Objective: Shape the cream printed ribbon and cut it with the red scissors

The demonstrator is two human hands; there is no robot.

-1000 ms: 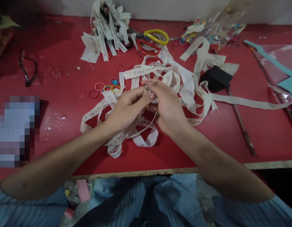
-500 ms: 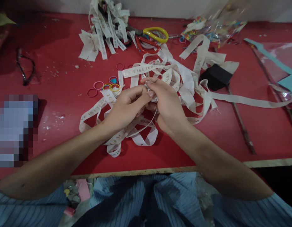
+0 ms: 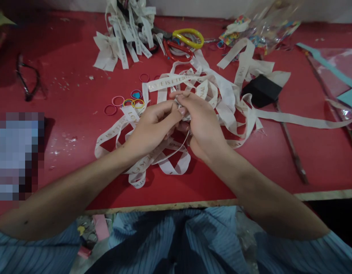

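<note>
My left hand point(image 3: 154, 123) and my right hand point(image 3: 206, 121) meet over the middle of the red table. Both are closed on one white printed ribbon point(image 3: 187, 118), pinched between thumbs and fingertips; most of the held part is hidden. A thin strand point(image 3: 181, 147) hangs below the fingers. Around and beneath the hands lies a loose heap of white ribbon point(image 3: 176, 83) with gold lettering. Just left of the heap, several coloured rubber bands point(image 3: 118, 101) rest on the table.
Scissors with yellow and red handles point(image 3: 178, 51) lie behind the heap, beside a bunch of cut ribbons point(image 3: 123, 34). Eyeglasses point(image 3: 27, 78) and a blurred-out device point(image 3: 17, 152) are at left. At right are a black block point(image 3: 261, 90), a stick point(image 3: 291, 148) and a plastic bag point(image 3: 267, 32).
The hands keep their hold on the ribbon, with hardly any finger movement. The whole view has shifted very slightly.
</note>
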